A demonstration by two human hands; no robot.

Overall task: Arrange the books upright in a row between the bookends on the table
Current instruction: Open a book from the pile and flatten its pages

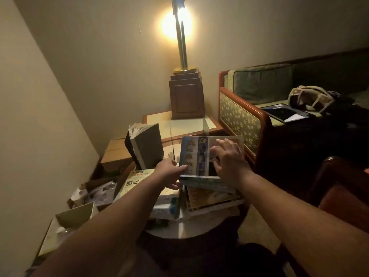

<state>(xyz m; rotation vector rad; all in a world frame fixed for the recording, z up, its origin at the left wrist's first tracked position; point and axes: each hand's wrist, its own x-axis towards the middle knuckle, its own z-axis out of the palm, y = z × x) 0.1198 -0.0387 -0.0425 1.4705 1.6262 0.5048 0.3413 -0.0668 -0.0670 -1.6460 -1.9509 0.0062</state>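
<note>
Both hands meet on one colourful book [191,154], which is tipped up at its far edge off a flat stack [211,196] on the round worktop [179,231]. It is neither flat nor upright, so I judge it to be in the middle of being raised for the row.

The left hand [169,173] takes the book's seven-o'clock corner; its thumb lies on the cover and the other fingers appear to go underneath, so it is pinching that corner, probably as the pivot. The right hand [229,158] lies over the cover's four-o'clock half, its fingers [220,141] partly bent against the picture. The thumb is hidden, so I cannot tell whether this hand grasps the book or only steadies it.

At ten o'clock from the hands a dark book [146,145] already stands on end, leaning a little with its pages fanned at the top; just beside it, toward three o'clock, is a thin clear upright edge [172,140], which I take for one bookend. A second clear panel [205,126] rises at twelve o'clock of the held book. The gap between the two seems to be the intended slot; the glare makes their outlines uncertain.

A second flat pile [137,183] waits at eight o'clock under the left wrist, so most of the task remains. The lit lamp [181,47] stands behind at twelve o'clock.
</note>
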